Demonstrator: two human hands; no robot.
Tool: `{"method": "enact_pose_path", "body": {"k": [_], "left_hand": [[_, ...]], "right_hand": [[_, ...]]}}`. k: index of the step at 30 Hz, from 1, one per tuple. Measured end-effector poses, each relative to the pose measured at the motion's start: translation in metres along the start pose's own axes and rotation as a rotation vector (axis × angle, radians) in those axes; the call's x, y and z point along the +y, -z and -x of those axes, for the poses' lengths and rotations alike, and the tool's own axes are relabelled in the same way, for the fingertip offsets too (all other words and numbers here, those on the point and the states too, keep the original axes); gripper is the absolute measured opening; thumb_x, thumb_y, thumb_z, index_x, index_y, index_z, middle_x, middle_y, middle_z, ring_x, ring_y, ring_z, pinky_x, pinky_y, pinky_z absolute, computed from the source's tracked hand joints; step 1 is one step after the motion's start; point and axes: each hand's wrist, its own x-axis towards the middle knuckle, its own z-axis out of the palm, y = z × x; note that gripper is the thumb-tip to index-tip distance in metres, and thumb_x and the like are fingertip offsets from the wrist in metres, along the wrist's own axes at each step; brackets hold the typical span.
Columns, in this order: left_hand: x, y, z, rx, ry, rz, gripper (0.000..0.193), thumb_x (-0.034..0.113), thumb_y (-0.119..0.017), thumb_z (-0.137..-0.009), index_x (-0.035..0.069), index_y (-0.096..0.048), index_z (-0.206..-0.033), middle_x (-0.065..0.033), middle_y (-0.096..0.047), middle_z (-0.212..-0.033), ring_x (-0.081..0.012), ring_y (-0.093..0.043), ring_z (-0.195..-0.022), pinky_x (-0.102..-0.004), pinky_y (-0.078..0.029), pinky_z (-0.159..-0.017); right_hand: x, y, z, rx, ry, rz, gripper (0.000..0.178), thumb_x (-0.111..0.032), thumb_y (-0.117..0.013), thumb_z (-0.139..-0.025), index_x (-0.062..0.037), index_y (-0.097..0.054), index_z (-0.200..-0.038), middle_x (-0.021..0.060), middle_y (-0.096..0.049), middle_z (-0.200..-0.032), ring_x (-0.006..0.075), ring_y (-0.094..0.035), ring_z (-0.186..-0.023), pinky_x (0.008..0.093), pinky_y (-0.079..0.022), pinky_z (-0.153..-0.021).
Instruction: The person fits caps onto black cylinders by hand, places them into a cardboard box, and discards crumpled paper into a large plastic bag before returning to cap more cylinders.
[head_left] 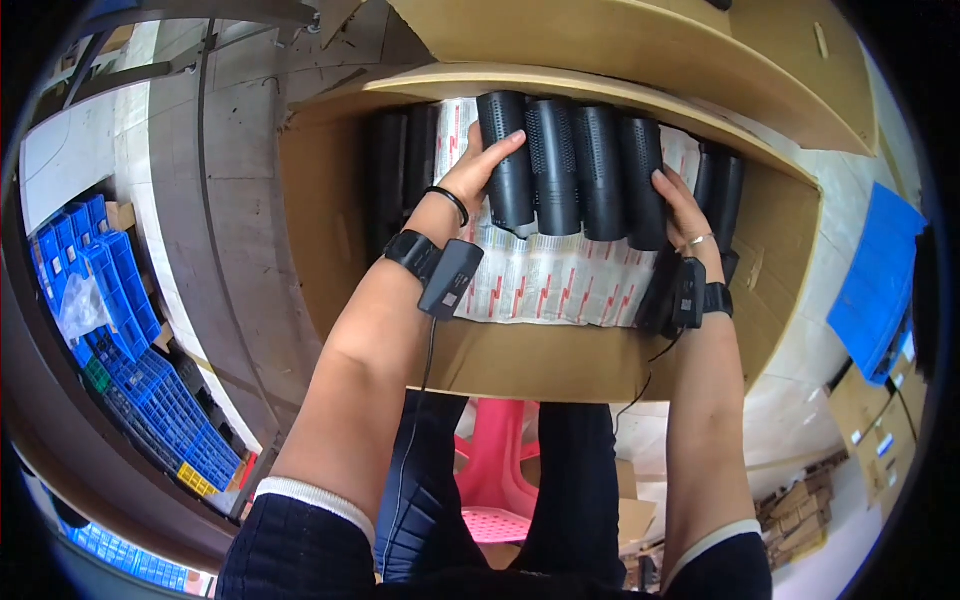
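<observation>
Four black perforated tubes [575, 165] pressed between left hand [470, 175] & right hand [680, 205], fingers clamped; cardboard box [520, 360] approx. half filled, bubble-wrap sheet [560, 280] mostly bare.

Down to my left I see stacked blue plastic crates [120, 330], with a clear plastic bag [82, 308] lying on them and a yellow crate [197, 481] lower down. Below me stands a pink plastic stool [497, 470]. To my right lies a blue sheet [880, 275], with cardboard boxes [880, 420] beside it on the grey concrete floor [230, 180].
</observation>
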Motion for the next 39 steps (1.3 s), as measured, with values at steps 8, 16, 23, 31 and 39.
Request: {"method": "enact_pose_path", "body": {"k": [8, 16, 23, 31, 39], "left_hand": [[-0.001, 0.006, 0.009, -0.166, 0.299, 0.583, 0.036, 0.034, -0.075, -0.078, 0.006, -0.064, -0.097, -0.0105, -0.068, -0.087, -0.0238, -0.067, -0.078, -0.0390, -0.056, -0.076], [0.000, -0.003, 0.014, -0.275, 0.321, 0.496, 0.036, 0.026, -0.076, -0.077, 0.003, -0.063, -0.102, -0.0116, -0.068, -0.091, -0.0229, -0.067, -0.083, -0.0377, -0.056, -0.080], [0.000, -0.005, 0.073, -0.402, 0.287, 0.501, 0.042, 0.022, -0.072, -0.079, 0.001, -0.060, -0.113, -0.0130, -0.067, -0.102, -0.0250, -0.066, -0.091, -0.0399, -0.054, -0.085], [-0.037, 0.019, 0.117, -0.258, 0.290, 0.592, 0.054, 0.026, -0.073, -0.078, 0.000, -0.055, -0.122, -0.0155, -0.064, -0.111, -0.0283, -0.064, -0.099, -0.0428, -0.051, -0.091], [-0.083, 0.051, 0.095, -0.288, 0.301, 0.850, 0.056, 0.030, -0.077, -0.073, 0.001, -0.059, -0.118, -0.0169, -0.065, -0.111, -0.0309, -0.062, -0.102, -0.0461, -0.048, -0.095]], "right_hand": [[0.004, -0.004, -0.006, -0.257, 0.025, -0.327, 0.075, -0.028, -0.077, -0.078, -0.0094, -0.041, -0.141, 0.0077, -0.055, -0.131, 0.0198, -0.056, -0.114, 0.0335, -0.045, -0.100], [0.002, -0.014, -0.008, -0.276, 0.007, -0.303, 0.095, -0.033, -0.080, -0.073, -0.0099, -0.027, -0.147, 0.0071, -0.044, -0.141, 0.0206, -0.048, -0.123, 0.0317, -0.040, -0.104], [-0.002, -0.022, 0.050, -0.266, 0.041, -0.092, 0.106, -0.043, -0.079, -0.071, -0.0125, -0.015, -0.151, 0.0080, -0.036, -0.146, 0.0210, -0.042, -0.128, 0.0326, -0.039, -0.103], [0.019, -0.054, 0.071, -0.323, -0.058, -0.062, 0.099, -0.036, -0.077, -0.075, -0.0137, -0.017, -0.151, 0.0056, -0.035, -0.148, 0.0199, -0.041, -0.129, 0.0318, -0.037, -0.105], [0.070, -0.048, 0.023, -0.378, -0.062, -0.140, 0.089, -0.030, -0.073, -0.079, -0.0114, -0.022, -0.149, 0.0041, -0.040, -0.143, 0.0176, -0.043, -0.127, 0.0314, -0.036, -0.106]]}}
